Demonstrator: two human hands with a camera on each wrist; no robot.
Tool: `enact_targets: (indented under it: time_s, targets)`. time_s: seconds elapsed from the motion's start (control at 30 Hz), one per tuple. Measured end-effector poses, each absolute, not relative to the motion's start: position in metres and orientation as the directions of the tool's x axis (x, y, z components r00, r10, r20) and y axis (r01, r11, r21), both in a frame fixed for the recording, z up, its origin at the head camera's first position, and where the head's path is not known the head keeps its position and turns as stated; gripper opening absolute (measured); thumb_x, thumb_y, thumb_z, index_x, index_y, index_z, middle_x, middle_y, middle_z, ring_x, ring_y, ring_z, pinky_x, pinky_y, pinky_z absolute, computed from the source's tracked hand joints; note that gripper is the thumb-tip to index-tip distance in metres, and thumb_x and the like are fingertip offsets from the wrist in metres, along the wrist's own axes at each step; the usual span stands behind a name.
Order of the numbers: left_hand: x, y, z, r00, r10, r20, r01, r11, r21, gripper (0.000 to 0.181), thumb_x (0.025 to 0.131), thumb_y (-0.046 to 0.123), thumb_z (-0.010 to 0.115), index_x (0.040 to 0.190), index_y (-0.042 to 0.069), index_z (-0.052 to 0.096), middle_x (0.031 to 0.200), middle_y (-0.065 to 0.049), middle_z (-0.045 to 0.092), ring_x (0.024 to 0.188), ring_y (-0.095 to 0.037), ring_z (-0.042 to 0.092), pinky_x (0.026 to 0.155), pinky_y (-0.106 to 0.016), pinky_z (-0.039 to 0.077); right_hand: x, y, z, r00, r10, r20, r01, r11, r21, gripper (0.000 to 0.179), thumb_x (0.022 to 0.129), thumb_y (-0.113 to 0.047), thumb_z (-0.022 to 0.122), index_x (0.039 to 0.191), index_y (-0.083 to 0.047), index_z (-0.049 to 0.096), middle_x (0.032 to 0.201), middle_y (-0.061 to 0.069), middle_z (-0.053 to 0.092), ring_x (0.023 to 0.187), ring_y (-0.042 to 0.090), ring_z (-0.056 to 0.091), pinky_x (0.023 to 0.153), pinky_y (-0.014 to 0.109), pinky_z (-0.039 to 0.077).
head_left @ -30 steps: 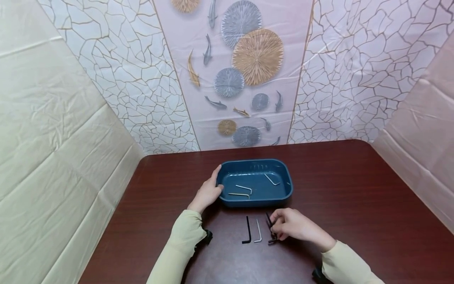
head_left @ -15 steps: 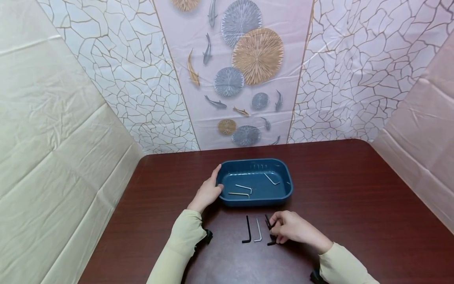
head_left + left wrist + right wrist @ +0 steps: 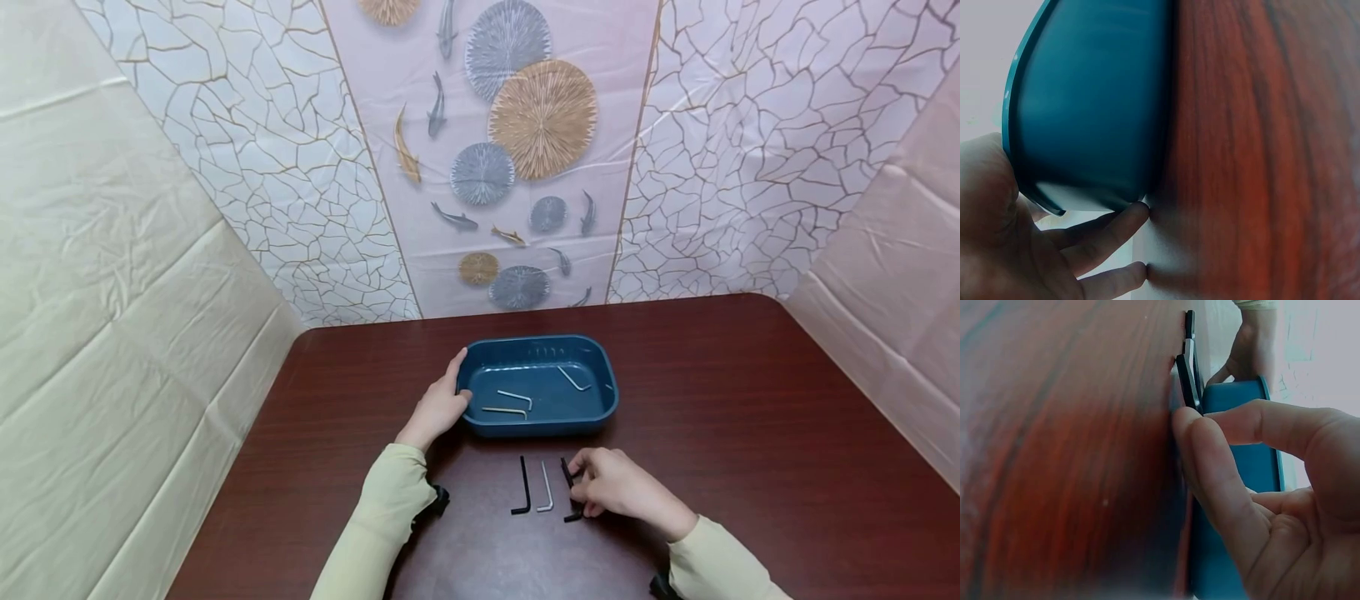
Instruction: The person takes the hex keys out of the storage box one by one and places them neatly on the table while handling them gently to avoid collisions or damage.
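My left hand grips the left end of a blue tray, its thumb over the rim. In the left wrist view, the fingers lie against the tray's outer wall, the lower fingertips touching the table. In front of the tray, my right hand pinches a black hex key at table level; its fingers cover part of the long arm. To the left of it lie a silver hex key and another black hex key, roughly parallel.
Inside the tray are two silver hex keys, one at the left and one at the right, plus a yellowish hex key. The dark red table meets cloth-covered walls at the back and sides.
My right hand has shifted slightly left and toward me, bringing its black hex key into line beside the silver one. The left hand and tray stay put.
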State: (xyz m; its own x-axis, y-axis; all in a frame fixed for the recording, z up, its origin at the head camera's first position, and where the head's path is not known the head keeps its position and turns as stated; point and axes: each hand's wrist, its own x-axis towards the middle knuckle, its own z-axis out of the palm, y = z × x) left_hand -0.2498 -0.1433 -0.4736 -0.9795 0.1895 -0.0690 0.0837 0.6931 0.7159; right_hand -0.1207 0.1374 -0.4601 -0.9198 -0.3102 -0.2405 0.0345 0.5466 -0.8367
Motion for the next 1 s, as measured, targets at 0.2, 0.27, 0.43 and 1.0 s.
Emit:
enact_targets:
  time_s: [0.2,0.27,0.43,1.0]
  targets:
    - [-0.2499,-0.1424,-0.4735,-0.979,0.194,-0.067,0.088,0.688,0.72,0.077,0.099,0.017,0.052,0.163,0.035,0.013,0.14,-0.016,0.054,0.072,-0.026,0.054,0.068,-0.038,0.042,-0.1206,0.1361,-0.4612,-0.925,-0.295,-0.241,0.04,0.553,-0.832,0.023,0.079,0.004,0.07,0.101,0.005,0.062,0.062,0.008,0.061,0.052,0.021,0.064,0.052,0.034,0.055]
    - [-0.2497,-0.1419,-0.473,-0.979,0.194,-0.067,0.087,0.689,0.719,0.077,0.099,0.017,0.052,0.163,0.035,0.013,0.142,-0.016,0.054,0.076,-0.026,0.056,0.069,-0.039,0.042,-0.1204,0.1356,-0.4622,-0.924,-0.297,-0.241,0.042,0.547,-0.836,0.025,0.079,0.005,0.07,0.102,0.006,0.061,0.061,0.008,0.061,0.052,0.021,0.064,0.051,0.034,0.055]
    - [-0.25,-0.1417,-0.4725,-0.98,0.189,-0.061,0.088,0.689,0.719,0.077,0.099,0.017,0.052,0.163,0.035,0.014,0.141,-0.015,0.054,0.078,-0.025,0.055,0.071,-0.039,0.042,-0.1202,0.1347,-0.464,-0.922,-0.304,-0.239,0.045,0.53,-0.847,0.029,0.078,0.006,0.07,0.104,0.006,0.059,0.06,0.008,0.061,0.052,0.022,0.065,0.051,0.035,0.055]
    - [-0.2497,-0.1434,-0.4745,-0.981,0.185,-0.061,0.086,0.69,0.718,0.076,0.099,0.018,0.052,0.163,0.034,0.015,0.142,-0.016,0.053,0.077,-0.025,0.056,0.071,-0.039,0.043,-0.1203,0.1316,-0.4644,-0.927,-0.28,-0.249,0.065,0.534,-0.843,0.027,0.078,0.007,0.069,0.103,0.006,0.058,0.059,0.009,0.059,0.05,0.022,0.064,0.05,0.035,0.055]
